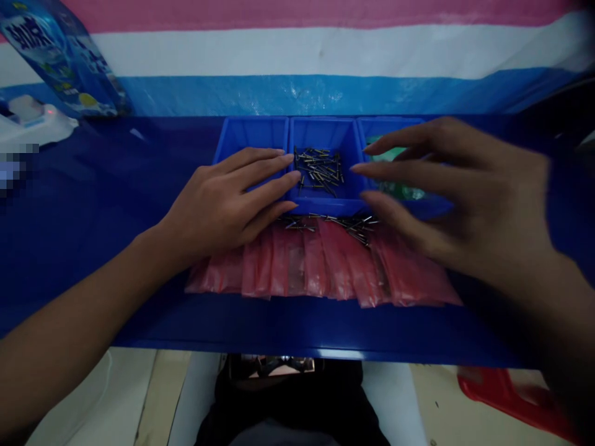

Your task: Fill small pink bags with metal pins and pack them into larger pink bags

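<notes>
My left hand (232, 197) lies palm down with its fingers stretched out, the fingertips at the near left corner of the middle blue bin (325, 206). In that bin is a loose pile of blind rivets (320, 167). My right hand (460, 186) hovers over the right bin (395, 122), slightly blurred, thumb and fingers apart with nothing visible between them. Clear and green plastic packets (395, 186) show inside the right bin. Pink plastic bags (325, 266) overlap in a row before the bins, with more rivets (357, 229) along their far edge.
The left bin (255, 133) is partly covered by my left hand. A blue detergent pouch (65, 62) and a white power strip (37, 124) are at the back left. A phone (279, 366) rests on my lap, and a red stool (511, 396) stands below right.
</notes>
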A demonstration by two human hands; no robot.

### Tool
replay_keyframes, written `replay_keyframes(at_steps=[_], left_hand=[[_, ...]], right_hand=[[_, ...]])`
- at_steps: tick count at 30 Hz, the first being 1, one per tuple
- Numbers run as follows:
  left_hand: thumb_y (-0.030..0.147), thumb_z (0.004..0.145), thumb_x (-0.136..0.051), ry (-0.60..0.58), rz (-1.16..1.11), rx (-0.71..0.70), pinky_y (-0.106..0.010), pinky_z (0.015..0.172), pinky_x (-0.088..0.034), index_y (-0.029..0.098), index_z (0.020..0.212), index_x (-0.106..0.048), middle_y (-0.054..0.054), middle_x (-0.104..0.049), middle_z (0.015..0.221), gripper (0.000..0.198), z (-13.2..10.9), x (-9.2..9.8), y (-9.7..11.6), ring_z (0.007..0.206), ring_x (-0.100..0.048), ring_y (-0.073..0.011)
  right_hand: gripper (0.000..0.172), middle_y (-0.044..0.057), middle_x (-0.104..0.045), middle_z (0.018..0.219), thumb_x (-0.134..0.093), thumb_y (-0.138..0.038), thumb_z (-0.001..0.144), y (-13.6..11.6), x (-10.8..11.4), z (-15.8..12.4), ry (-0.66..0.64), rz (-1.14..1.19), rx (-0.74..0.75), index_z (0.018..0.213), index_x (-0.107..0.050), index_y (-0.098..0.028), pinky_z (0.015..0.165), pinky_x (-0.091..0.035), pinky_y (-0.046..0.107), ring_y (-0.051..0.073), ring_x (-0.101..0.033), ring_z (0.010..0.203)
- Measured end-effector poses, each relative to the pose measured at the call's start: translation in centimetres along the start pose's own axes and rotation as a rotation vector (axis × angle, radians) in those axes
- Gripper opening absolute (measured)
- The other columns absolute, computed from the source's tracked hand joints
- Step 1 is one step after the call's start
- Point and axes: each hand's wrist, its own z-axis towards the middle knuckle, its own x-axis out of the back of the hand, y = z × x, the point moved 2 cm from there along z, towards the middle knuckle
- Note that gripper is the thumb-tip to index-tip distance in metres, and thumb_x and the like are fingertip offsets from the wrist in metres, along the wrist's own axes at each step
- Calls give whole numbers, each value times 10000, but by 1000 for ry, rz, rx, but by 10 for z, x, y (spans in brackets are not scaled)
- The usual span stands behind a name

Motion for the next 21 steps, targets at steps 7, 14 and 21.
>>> replay_keyframes(at_steps=[7,14,21], left_hand=[[361,1167,-724,94,75,-88,-466,1178,-717,179,1407,-742,-138,-813,1446,302,3,-6,-1,1379,-799,-305],[343,1167,-731,132,79,-120,-412,1105,-726,175,1358,-754,-113,-824,1402,256,4,-5,-3,1270,-815,-246],[314,1134,-782,137,71,-170,-456,1065,-731,120,1355,-738,-145,-814,1373,297,6,-7,-5,1232,-813,-271]], right_hand=[[220,140,-806,1357,-652,-280,1164,18,-14,-1,-116,-12,154,1221,-853,-213,925,-677,386,258,-826,1140],[261,193,-793,1388,-758,-275,1109,4,-10,-3,43,-102,249,1337,-801,-154,968,-634,455,318,-788,1177],[365,46,-852,1111,-422,-84,1179,-20,-18,-20,-75,-242,456,1265,-768,-168,655,-466,409,205,-734,884]])
